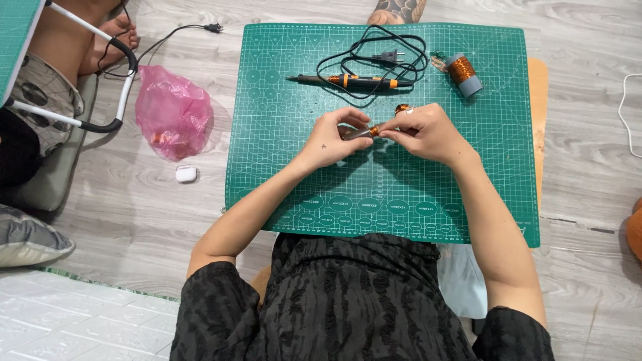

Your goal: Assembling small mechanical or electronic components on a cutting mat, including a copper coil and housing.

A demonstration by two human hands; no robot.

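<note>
One green cutting mat (321, 174) lies on the grey wooden floor, and both hands work above its middle. The left hand (332, 140) pinches one end of a small metal rod wound with copper wire (366, 132) between thumb and fingertips; the fingers are closed narrowly on it. The right hand (422, 132) holds the other end of the same rod, its fingers also curled tightly around it. A little loop of copper (402, 107) shows just above the right hand's knuckles.

Near the far edge of the mat there is one soldering iron (348, 81) with a black and orange handle, lying flat, and its black cable (381, 50) is coiled beside it with the plug on top. At the far right corner lies one spool of copper wire (463, 73) with grey ends, tipped on its side.

Left of the mat, on the floor, are one crumpled pink plastic bag (172, 110) and one small white case (186, 174). A second plug with its cord (200, 29) lies near the far left. Another person's foot (110, 40) is at the upper left.
</note>
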